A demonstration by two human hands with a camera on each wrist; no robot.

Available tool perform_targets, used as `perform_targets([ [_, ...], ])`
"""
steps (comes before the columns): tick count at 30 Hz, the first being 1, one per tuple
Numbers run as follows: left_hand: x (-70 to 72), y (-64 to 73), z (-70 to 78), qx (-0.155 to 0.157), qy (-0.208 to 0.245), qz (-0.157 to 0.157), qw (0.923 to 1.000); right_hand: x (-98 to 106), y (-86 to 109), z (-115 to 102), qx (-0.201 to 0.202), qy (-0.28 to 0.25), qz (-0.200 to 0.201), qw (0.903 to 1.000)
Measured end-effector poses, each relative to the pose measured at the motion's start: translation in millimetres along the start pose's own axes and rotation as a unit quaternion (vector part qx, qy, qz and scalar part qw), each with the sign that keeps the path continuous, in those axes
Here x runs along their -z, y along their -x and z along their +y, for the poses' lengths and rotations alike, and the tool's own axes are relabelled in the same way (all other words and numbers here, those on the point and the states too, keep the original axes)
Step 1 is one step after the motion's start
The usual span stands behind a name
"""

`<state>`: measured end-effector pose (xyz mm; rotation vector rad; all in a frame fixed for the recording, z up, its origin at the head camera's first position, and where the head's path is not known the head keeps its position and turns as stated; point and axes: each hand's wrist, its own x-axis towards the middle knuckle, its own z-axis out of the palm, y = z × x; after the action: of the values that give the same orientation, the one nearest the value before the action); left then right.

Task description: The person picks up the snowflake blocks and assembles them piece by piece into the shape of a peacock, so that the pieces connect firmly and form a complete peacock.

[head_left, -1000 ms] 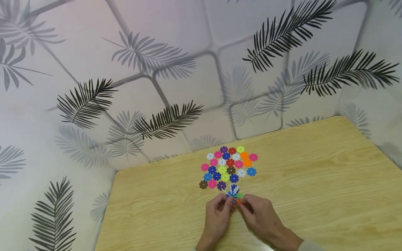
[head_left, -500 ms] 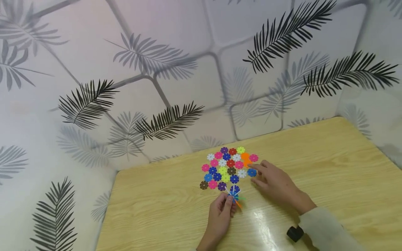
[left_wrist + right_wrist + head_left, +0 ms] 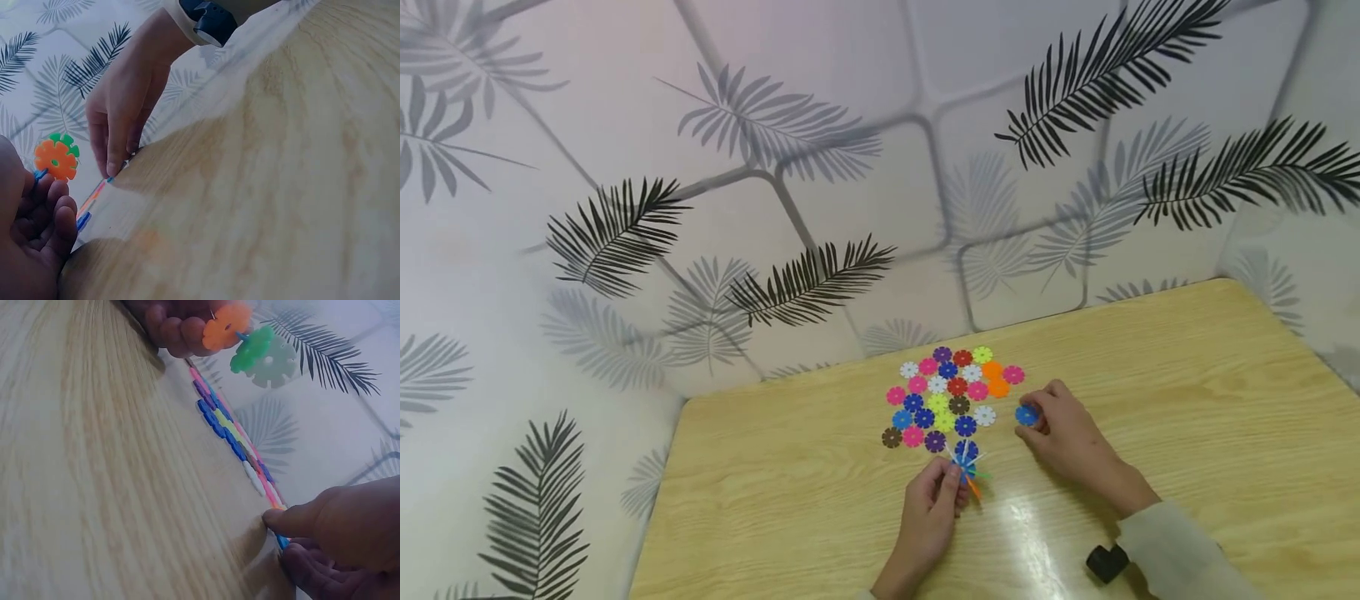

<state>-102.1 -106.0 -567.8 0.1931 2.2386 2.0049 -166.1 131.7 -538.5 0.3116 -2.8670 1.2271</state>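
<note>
The left hand pinches a blue disc, with an orange disc and a green disc jutting beyond it. Farther out, the right hand narrowly pinches a loose blue disc; other discs spread left of that grip.

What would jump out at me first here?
Most likely the bright cluster of notched discs lying on the table. In front of it, the left fingers hold a spiky assembly of joined discs; to the right, the right fingers pinch a blue disc. Dark leaves pattern the pale wall behind.
</note>
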Motion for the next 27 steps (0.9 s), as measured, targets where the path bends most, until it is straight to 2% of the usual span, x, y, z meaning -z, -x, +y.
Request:
perform_targets([
  [4,-0.5,-0.4,1.5,-0.002,0.007,-0.01,0.9999,8,3.1,1,-0.031,0.008,-0.005,0.9995],
  [8,-0.7,-0.3,1.6,0.0,0.01,-0.009,0.9999,21,4.7,3,-0.038,0.011,-0.045,0.9982],
  [11,-0.2,-0.5,1.1,0.006,0.01,-0.004,0.9999,25,8.6,5,-0.034,-0.007,-0.068,0.9971],
  [13,0.3,-0.6,0.7,0.012,0.009,-0.001,0.9999,22,13.7,6,-0.029,-0.03,-0.065,0.997],
  [17,1.3,-0.7,1.1,0.014,0.013,0.001,0.9998,8,26.7,2,-0.008,-0.102,-0.033,0.9942],
  [22,1.9,-2.3,3.4,0.01,0.03,0.012,0.9994,-5,35.9,-11,-0.004,-0.198,-0.022,0.9799],
  [27,2.1,-3.0,3.5,0.021,0.049,0.017,0.9984,-8,38.3,-18,-0.02,-0.259,-0.023,0.9655],
])
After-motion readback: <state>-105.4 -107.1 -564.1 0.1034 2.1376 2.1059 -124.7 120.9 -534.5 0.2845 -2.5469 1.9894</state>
